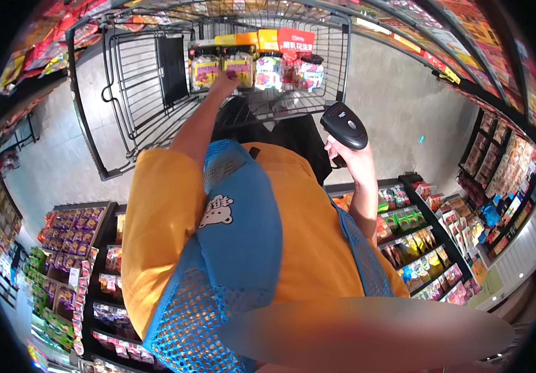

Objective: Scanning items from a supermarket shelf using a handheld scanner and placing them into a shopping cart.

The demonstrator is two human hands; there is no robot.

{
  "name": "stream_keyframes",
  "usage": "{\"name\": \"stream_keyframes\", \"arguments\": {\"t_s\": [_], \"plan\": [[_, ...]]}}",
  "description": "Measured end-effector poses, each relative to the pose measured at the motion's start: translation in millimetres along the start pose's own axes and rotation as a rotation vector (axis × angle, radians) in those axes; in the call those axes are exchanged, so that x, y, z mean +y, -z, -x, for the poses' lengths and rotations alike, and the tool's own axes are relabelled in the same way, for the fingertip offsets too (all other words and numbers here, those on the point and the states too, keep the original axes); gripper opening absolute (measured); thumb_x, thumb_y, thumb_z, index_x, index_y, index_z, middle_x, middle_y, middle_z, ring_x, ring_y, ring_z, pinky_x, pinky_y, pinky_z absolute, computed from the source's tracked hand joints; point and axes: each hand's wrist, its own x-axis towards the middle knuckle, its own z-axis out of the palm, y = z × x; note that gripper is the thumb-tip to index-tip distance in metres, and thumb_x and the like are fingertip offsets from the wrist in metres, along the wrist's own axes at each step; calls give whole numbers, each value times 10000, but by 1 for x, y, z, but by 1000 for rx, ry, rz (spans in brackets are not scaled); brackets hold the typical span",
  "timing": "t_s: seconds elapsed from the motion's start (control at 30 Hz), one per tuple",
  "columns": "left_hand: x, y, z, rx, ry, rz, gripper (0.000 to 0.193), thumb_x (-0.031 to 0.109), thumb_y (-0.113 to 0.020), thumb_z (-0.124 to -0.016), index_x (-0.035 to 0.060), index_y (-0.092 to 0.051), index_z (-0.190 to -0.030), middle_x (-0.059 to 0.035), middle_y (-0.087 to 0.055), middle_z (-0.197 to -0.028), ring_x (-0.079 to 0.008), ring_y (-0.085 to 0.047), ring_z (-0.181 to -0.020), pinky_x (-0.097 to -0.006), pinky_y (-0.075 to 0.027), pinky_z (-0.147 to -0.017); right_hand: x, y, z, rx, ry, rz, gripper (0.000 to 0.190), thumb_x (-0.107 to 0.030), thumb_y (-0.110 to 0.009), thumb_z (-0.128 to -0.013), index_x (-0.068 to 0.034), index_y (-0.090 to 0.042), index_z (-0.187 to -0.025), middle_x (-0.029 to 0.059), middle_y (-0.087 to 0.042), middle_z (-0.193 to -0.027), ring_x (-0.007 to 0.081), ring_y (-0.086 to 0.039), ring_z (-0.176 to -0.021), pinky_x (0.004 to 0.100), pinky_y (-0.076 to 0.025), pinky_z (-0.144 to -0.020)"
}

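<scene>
A black wire shopping cart [348,60] stands before me. In it, side by side, are a clear jar with a yellow and pink label [206,70], a similar jar [244,65], a jar with a white and blue label [269,72] and a black-lidded jar [311,74]. Red and yellow packages [296,39] lie behind them. My left hand [225,85] is at the lower front of the two left jars; its fingers are too small and partly hidden to tell whether they grip. My right hand [349,156] holds a black handheld barcode scanner [345,126] right of the cart.
Shelves of packaged snacks [403,247] stand at the lower right, and a rack of hanging packs [506,158] is at the far right. Purple packs [72,231] fill a display at the lower left. More goods line the top edges. Grey floor [389,93] shows beside the cart.
</scene>
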Motion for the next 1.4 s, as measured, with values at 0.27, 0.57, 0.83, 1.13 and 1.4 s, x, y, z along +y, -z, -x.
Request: {"name": "stream_keyframes", "arguments": {"t_s": [0.27, 0.57, 0.83, 1.13, 1.4], "plan": [[-38, -8, 51, -317, -316, -316, 454, 453, -609, -883, 85, -696, -1133, -209, -703, -1112, -360, -669, -1066, -451, -524, -875, -13, 50, -10, -159, 208, -100, 149, -70, -732, -908, 2, -683, -1028, 46, -685, -783, 90, -616, -637, 260, -524, -596], [37, -71, 122, -47, -228, -520, 375, 230, -455, -934, 153, -700, -1209, -187, -656, -1270, -348, -629, -1180, -432, -492, -1029, -33, 154, 8, -194, 261, -21, 89, -45, -702, -910, -8, -683, -989, 21, -647, -746, 95, -599, -635, 252, -483, -580], [165, -123, 163, -70, -424, -205, 449, 446, -572, -934, 114, -679, -1217, -177, -692, -1192, -364, -642, -1129, -458, -494, -992, -10, 228, -3, -343, 226, -49, 184, -96, -754, -882, -21, -670, -1028, 24, -655, -728, 93, -610, -607, 247, -478, -553], [182, -160, 171, -59, -465, -427, 533, 442, -616, -912, 215, -576, -1393, -177, -584, -1391, -388, -566, -1253, -460, -457, -1066, -16, 253, -10, -346, 349, -2, 103, -113, -756, -878, -37, -686, -874, 10, -645, -685, 89, -592, -568, 262, -478, -535], [173, -168, 131, -220, -481, -445, 429, 413, -600, -911, 151, -686, -1240, -166, -682, -1221, -341, -616, -1191, -416, -477, -1041, -15, 249, 28, -384, 286, -2, 139, -150, -753, -872, -36, -676, -895, 40, -653, -702, 114, -606, -565, 271, -483, -526]]}}
